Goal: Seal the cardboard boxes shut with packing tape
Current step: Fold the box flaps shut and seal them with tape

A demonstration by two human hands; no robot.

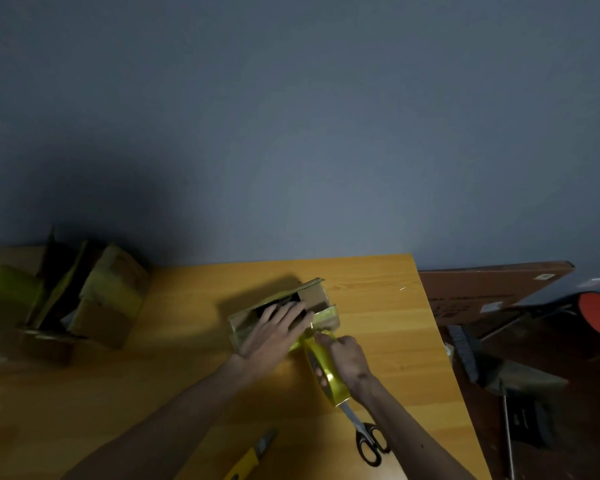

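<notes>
Tape roll [329,379], gripped in the right hand [349,356], lies just below-right of the cardboard box [316,299] at lower centre, its strip [302,341] running up-left to the box, which the left hand [274,332] presses down with spread fingers.

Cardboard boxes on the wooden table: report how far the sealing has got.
Done: at left, some brown cardboard boxes look closed. In hand: the left hand presses flat on the small brown cardboard box, whose far flap stands up; the right hand grips the yellow packing tape roll, its strip reaching the box's end. Left: close that seam, cut with the black-handled scissors.
</notes>
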